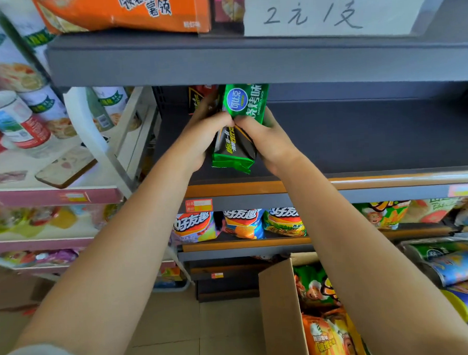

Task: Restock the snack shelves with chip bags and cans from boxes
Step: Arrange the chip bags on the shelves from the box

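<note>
Head camera: white labelled cans [23,116] stood on the neighbouring rack at far left. The left hand [199,141] and right hand [266,138] both gripped green crinkled chip bags [238,123] over the dark grey metal shelf [359,134] — fingers curled round them. Below right, an open cardboard box [281,309] held orange bags.

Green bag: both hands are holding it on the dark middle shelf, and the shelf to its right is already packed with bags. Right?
Not quite. The head view shows both the left hand and the right hand holding the green bag on the dark middle shelf, but the shelf to its right is bare, not packed with bags.
</note>
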The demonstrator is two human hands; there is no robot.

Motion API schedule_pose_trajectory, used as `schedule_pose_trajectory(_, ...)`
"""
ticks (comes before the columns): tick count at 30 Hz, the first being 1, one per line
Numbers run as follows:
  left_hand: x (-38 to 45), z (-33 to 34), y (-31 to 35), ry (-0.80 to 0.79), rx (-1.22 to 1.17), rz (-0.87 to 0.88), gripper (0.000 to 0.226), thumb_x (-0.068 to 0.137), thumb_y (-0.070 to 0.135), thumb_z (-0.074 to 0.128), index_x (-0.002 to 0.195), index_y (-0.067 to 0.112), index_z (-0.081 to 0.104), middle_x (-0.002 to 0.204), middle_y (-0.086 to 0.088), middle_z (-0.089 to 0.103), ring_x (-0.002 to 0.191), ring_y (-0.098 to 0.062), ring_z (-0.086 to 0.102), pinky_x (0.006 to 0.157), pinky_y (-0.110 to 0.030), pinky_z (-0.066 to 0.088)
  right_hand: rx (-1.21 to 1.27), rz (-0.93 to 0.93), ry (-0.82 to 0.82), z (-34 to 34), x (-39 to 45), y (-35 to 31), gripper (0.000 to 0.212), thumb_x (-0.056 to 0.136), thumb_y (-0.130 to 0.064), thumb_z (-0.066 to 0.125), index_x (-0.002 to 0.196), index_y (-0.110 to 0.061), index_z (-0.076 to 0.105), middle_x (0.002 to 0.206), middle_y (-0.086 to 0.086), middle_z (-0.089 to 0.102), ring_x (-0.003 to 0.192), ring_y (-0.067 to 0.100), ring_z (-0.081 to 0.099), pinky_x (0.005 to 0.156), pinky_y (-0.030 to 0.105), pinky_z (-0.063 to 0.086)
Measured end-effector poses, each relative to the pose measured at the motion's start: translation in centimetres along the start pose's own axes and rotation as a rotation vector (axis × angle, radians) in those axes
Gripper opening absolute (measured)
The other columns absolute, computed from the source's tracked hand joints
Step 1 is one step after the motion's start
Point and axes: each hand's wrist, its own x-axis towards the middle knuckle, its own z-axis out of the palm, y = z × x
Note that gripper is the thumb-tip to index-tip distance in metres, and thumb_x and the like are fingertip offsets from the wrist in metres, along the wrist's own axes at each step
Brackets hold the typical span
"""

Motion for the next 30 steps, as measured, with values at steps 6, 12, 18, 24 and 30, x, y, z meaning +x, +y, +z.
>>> schedule_pose_trajectory(6, -0.4, -3.6, -0.2, 0.092, -0.046, -0.003, 0.073, 0.063, 0.007, 0.053, 0.135, 0.02, 0.054, 0.106, -0.009, 0.072, 0.095, -0.025, 0.072, 0.074, -0.035, 0.056, -0.046, -0.025, -0.044, 3.9, -0.3, 0.2, 0.053, 0.076, -0.03, 0.071, 0.125, -0.019, 0.058, 0.117, 0.002, 0.072, 0.111, 0.018, 0.067, 0.104, 0.044, 0.05)
schedule_pose_trajectory(12, -1.5, -3.4, -1.0, 0.212, -0.039, 0.016, 0.047, 0.073, -0.001, 0.05, 0.118, 0.011, 0.06, 0.087, -0.002, 0.069, 0.08, -0.007, 0.07, 0.067, -0.018, 0.053, -0.089, 0.003, -0.038, 4.7, -1.8, 0.3, 0.042, 0.082, -0.03, 0.068, 0.123, -0.024, 0.061, 0.111, -0.004, 0.074, 0.105, 0.014, 0.069, 0.103, 0.046, 0.05)
schedule_pose_trajectory(18, -1.8, -2.6, -0.1, 0.164, 0.05, -0.064, 0.042, 0.1, 0.008, 0.053, 0.14, 0.016, 0.048, 0.127, 0.0, 0.063, 0.123, -0.016, 0.058, 0.068, -0.008, 0.048, -0.028, -0.004, 0.001, 3.8, -3.2, 0.0, 0.048, 0.076, -0.035, 0.069, 0.123, -0.029, 0.061, 0.114, -0.004, 0.073, 0.108, 0.016, 0.069, 0.103, 0.05, 0.05)
schedule_pose_trajectory(24, -5.8, -1.4, -1.0, 0.297, 0.084, 0.095, 0.051, 0.081, 0.047, 0.067, 0.129, 0.036, 0.052, 0.122, 0.012, 0.066, 0.113, -0.006, 0.062, 0.101, -0.037, 0.05, -0.003, -0.006, -0.104, 3.5, -3.4, 0.8, 0.038, 0.081, -0.026, 0.065, 0.119, -0.023, 0.064, 0.108, -0.005, 0.075, 0.103, 0.013, 0.07, 0.097, 0.042, 0.052)
schedule_pose_trajectory(30, -3.6, -3.7, -1.4, 0.337, 0.161, 0.115, 0.056, 0.088, 0.047, 0.066, 0.138, 0.031, 0.047, 0.122, 0.014, 0.067, 0.108, -0.003, 0.065, 0.1, -0.038, 0.052, -0.096, -0.046, -0.162, 5.3, -1.3, 0.4, 0.034, 0.093, -0.015, 0.064, 0.127, -0.018, 0.058, 0.1, -0.008, 0.074, 0.088, 0.005, 0.07, 0.074, 0.019, 0.053)
